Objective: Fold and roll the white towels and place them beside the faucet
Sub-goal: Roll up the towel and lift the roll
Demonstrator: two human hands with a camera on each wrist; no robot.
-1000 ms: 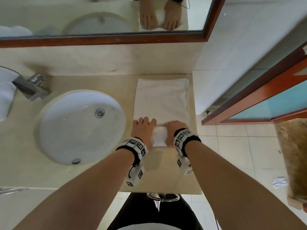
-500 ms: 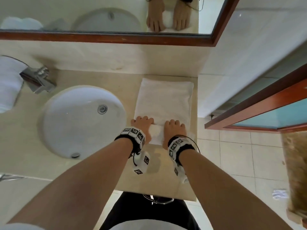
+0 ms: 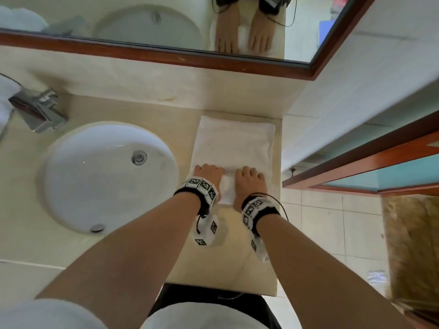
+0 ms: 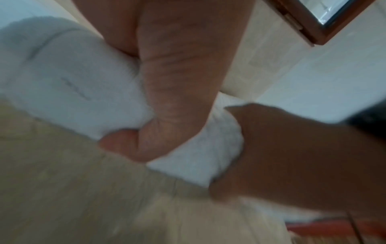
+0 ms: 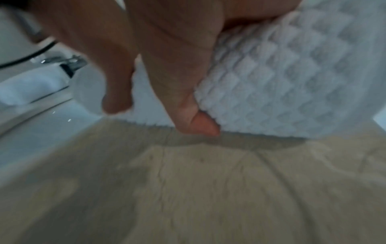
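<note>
A white towel [image 3: 234, 143] lies flat on the beige counter [image 3: 240, 262] to the right of the sink, and its near end is rolled into a thick roll [image 3: 227, 186]. My left hand [image 3: 207, 173] grips the roll's left part, fingers curled over the top. My right hand [image 3: 249, 180] grips the right part the same way. In the left wrist view my thumb [image 4: 167, 82] presses into the roll [image 4: 69, 79]. The right wrist view shows my thumb [image 5: 183, 82] tucked against the waffle-textured roll [image 5: 282, 79].
A white oval sink [image 3: 107, 176] sits left of the towel. The chrome faucet [image 3: 40, 110] stands at the far left, with white towel cloth [image 3: 4, 100] beside it at the frame edge. A wood-framed mirror [image 3: 166, 48] hangs on the wall behind. The counter ends at the right wall.
Both hands have moved away from me with the roll. The roll has grown thicker and the flat stretch of towel ahead of it is shorter.
</note>
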